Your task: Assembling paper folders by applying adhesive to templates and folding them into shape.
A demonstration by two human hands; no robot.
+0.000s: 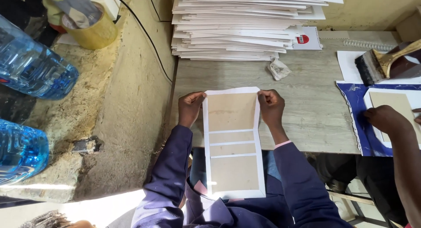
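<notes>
A long white sheet (232,192) with several brown card panels glued on it lies lengthwise from the grey table (307,109) down over my lap. My left hand (190,107) grips its upper left corner and my right hand (270,106) grips its upper right corner, fingers curled over the sheet's edges. Both sleeves are dark purple. The sheet's top part rests flat on the table; its lower end hangs off the table's front edge.
A tall stack of white sheets (239,26) fills the table's back. A crumpled scrap (279,69) lies before it. At right, another person's hand (386,118) presses a card on a blue sheet (355,118), near a wide brush (381,63). Left: concrete ledge, tape roll (90,32), blue water bottles (33,70).
</notes>
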